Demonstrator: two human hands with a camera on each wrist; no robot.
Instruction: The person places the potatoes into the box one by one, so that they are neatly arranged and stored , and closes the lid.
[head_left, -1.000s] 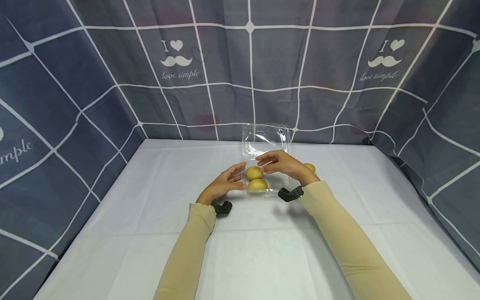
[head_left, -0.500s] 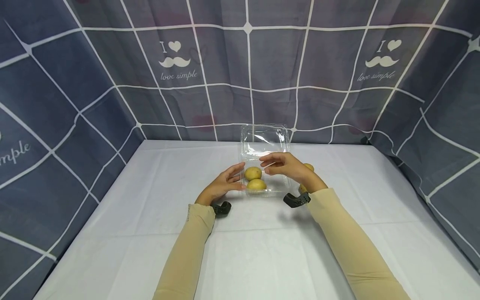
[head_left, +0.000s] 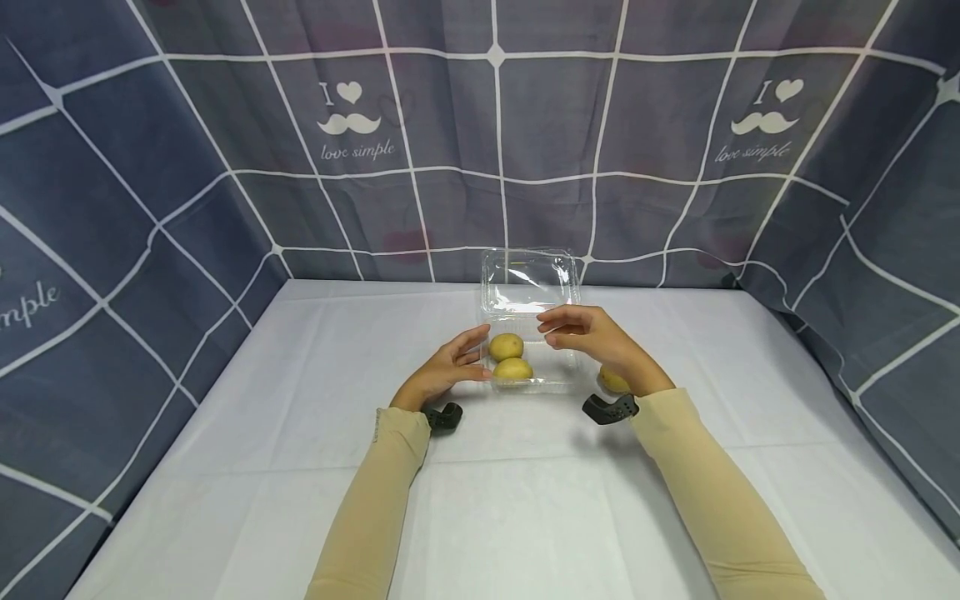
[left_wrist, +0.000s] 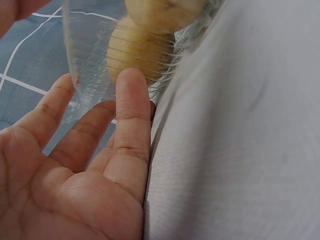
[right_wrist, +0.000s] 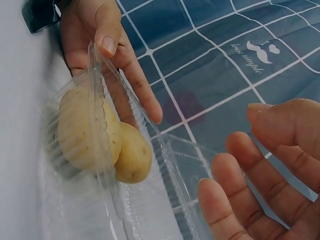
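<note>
A clear plastic clamshell box (head_left: 555, 364) lies on the table with its lid (head_left: 530, 279) raised at the back. Two yellow potatoes, a rear potato (head_left: 506, 347) and a front potato (head_left: 513, 369), sit in its left part. My left hand (head_left: 444, 367) rests against the box's left wall, its fingers fairly straight; the left wrist view shows a fingertip (left_wrist: 131, 82) at the ribbed side. Above the right part of the box hovers my right hand (head_left: 596, 337), fingers loosely bent and holding nothing. Another potato (head_left: 612, 381) lies right of the box, partly hidden by my right wrist.
White cloth covers the table (head_left: 510, 517). A dark grey-blue curtain (head_left: 442, 108) with white grid lines rises behind the table and along both sides. Each wrist wears a black camera mount, such as the right mount (head_left: 610, 408).
My right hand has drawn back to the right, away from the potatoes in the box. The rear potato outside the box is now hidden behind it. My left hand stays in place.
</note>
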